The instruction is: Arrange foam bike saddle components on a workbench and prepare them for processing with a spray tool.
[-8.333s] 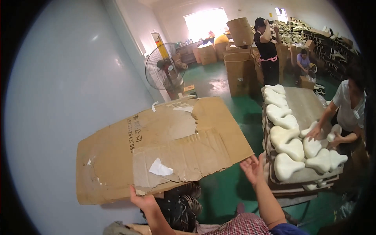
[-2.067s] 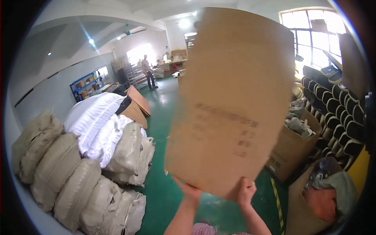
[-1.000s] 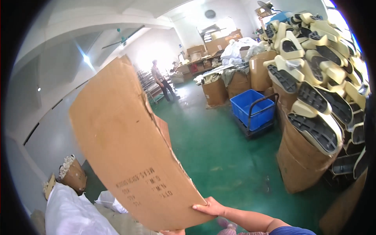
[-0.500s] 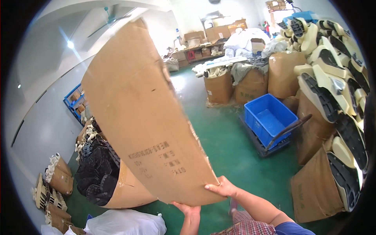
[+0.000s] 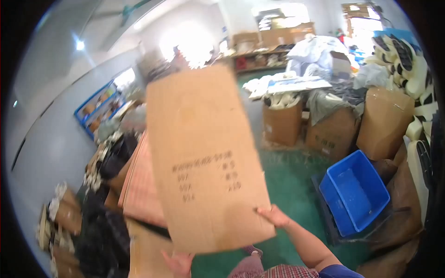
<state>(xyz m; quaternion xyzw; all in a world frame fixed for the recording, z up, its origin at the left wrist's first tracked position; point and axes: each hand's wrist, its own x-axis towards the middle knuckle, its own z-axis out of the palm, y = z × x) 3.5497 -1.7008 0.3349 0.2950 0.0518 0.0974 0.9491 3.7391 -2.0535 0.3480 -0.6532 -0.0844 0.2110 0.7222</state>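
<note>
A tall flattened cardboard carton, brown with dark print, stands upright in front of me and hides part of the room. My right hand is closed on its lower right edge, thumb on the near face. By the carton's lower left corner, my left hand is slightly blurred, with thumb and fingers apart. It is at or just under the bottom edge; I cannot tell whether it touches. Behind the carton on the left is a pinkish-orange sheet or sack, above another brown cardboard surface.
On the right a blue plastic bin rests on a dark low trolley. Cardboard drums and piles of pale shoe soles line that side. Black material and a blue rack are at left. Green floor lies between.
The carton has turned its broad face toward me and its top has dropped. My left hand has shifted left and down. The view has swung, bringing the pinkish-orange sheet into sight.
</note>
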